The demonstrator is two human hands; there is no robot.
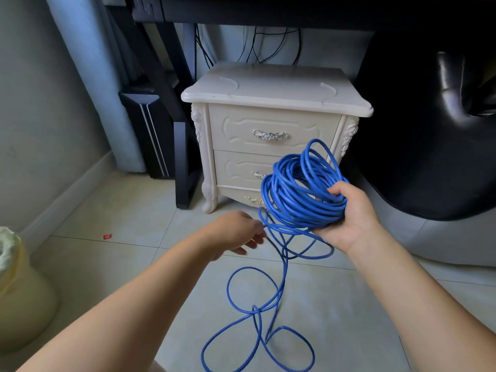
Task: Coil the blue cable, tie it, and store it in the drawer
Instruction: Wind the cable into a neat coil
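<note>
A blue cable (303,194), most of it gathered into a rough, uneven coil, sits in the right hand (349,218), whose fingers and thumb wrap round the bundle's lower right side and hold it in front of a cream bedside cabinet (273,92). From the coil a loose tail (257,312) drops to the tiled floor (134,210) and sprawls there in several crossing loops. The left hand (236,232) reaches in beside the strand just below the coil; its fingertips are blurred, and whether they pinch the cable or only brush it cannot be told. The work appears to be mid-coiling, with tying and storing not yet begun. The next move likely calls for drawing up the floor slack without snagging the crossed loops, and laying each turn onto the bundle. Both the upper drawer (271,130) and the lower drawer (239,167) are closed. A black chair (429,130) stands to the right, and a lined bin (16,277) at far left.
</note>
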